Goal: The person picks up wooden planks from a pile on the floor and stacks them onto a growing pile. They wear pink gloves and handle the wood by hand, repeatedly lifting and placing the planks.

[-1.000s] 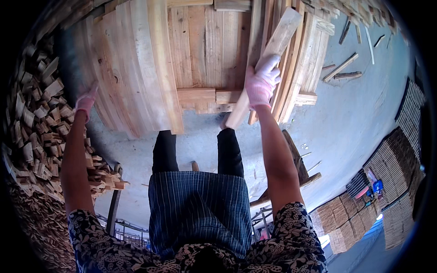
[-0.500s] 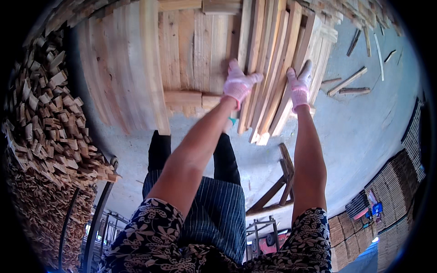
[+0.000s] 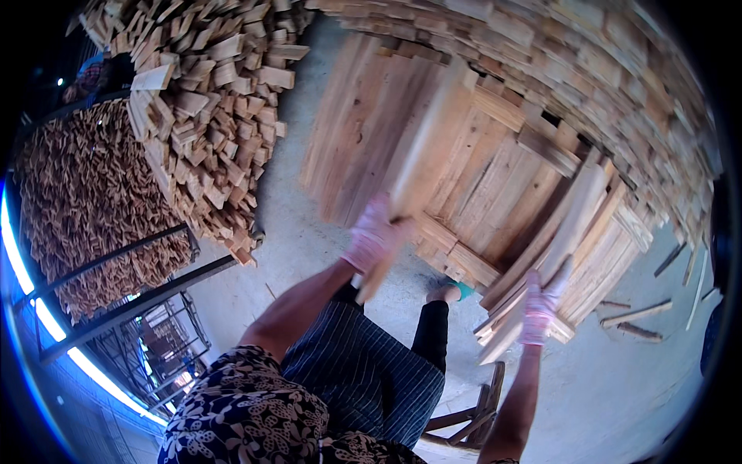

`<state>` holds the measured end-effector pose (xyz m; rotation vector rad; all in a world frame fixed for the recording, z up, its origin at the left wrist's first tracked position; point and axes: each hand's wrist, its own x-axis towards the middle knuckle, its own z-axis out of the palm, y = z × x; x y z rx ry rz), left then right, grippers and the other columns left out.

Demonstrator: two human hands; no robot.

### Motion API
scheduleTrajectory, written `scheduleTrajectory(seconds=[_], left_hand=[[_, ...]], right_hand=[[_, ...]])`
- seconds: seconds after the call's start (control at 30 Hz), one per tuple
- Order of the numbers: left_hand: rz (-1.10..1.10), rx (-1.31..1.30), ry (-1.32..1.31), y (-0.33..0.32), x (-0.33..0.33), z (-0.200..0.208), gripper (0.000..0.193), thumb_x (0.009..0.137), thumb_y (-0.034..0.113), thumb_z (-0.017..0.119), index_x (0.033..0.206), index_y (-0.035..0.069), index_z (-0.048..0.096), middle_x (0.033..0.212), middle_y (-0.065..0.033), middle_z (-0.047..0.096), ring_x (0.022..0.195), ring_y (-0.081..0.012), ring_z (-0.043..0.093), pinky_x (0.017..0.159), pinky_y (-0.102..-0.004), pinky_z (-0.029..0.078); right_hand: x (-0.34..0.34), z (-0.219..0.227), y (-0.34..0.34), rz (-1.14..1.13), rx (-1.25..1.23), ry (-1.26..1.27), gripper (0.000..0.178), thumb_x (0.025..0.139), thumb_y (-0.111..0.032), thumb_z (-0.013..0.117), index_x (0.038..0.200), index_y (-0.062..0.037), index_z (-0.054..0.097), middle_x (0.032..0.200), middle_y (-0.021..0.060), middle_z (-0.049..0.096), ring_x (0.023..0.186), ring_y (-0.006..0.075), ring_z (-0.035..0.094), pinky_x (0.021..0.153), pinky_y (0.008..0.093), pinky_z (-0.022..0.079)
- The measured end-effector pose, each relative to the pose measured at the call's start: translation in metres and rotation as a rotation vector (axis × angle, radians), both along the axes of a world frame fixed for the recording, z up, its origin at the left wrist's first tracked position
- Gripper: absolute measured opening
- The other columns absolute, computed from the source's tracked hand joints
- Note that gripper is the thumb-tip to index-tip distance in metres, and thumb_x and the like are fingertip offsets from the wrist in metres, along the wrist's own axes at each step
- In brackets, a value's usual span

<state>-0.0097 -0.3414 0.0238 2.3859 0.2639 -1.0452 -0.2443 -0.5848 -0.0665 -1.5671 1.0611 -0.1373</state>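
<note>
Both my hands wear pinkish-white knit gloves. My left hand (image 3: pixel 376 236) is closed around the near end of a long wooden plank (image 3: pixel 429 155), which is blurred and slants away over the stacked boards. Farther right, my right hand (image 3: pixel 542 308) rests on the near part of a bundle of narrow wooden strips (image 3: pixel 576 213), thumb and fingers stretched apart. Between the hands lies a layer of flat boards (image 3: pixel 495 189), with short crosspieces (image 3: pixel 460 247) along its near side. Left of the plank is another row of flat boards (image 3: pixel 363 127).
A tall pile of cut wood (image 3: pixel 216 100) stands at left, beside a metal rail (image 3: pixel 147 305). Stacked wood (image 3: pixel 556 54) spans the far side. Loose scraps (image 3: pixel 638 313) lie on the grey floor at right. A wooden stand (image 3: pixel 471 417) is near my right arm.
The view has swung left. My left hand has left the strips at right and now grips the plank at the left side. My right hand remains at the strips.
</note>
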Motion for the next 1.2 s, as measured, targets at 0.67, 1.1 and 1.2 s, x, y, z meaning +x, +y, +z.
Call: scheduleTrajectory(seconds=[0.67,1.1,1.2], left_hand=[[-0.486,0.014,-0.237,0.137,0.045,-0.138,0.083,0.091,0.053,0.057,0.148,0.000,0.031,0.151,-0.0277,0.035,0.135,-0.0374,0.043,0.111,-0.0392,0.036],[-0.648,0.102,-0.868,0.174,0.146,-0.165,0.040,0.101,0.028,0.048,0.131,0.003,0.053,0.135,-0.0220,0.047,0.119,-0.0363,0.048,0.099,-0.0481,0.043],[-0.417,0.145,-0.659,0.223,0.254,-0.156,0.065,0.098,0.047,0.051,0.142,-0.001,0.040,0.138,-0.0215,0.045,0.127,-0.0376,0.042,0.108,-0.0457,0.035]], right_hand=[[0.237,-0.058,0.140,0.517,-0.115,0.312,0.075,0.098,-0.047,0.054,0.157,-0.0128,0.022,0.151,0.0223,0.039,0.140,0.0375,0.035,0.113,0.0389,0.032],[0.183,-0.119,0.059,-0.072,-0.042,0.309,0.078,0.099,-0.044,0.055,0.152,0.0049,0.025,0.155,0.0145,0.036,0.138,0.0228,0.038,0.115,0.0310,0.028],[0.169,-0.145,0.050,-0.121,0.020,0.284,0.072,0.101,-0.044,0.054,0.152,0.0010,0.031,0.152,0.0122,0.040,0.131,0.0228,0.045,0.112,0.0306,0.031]])
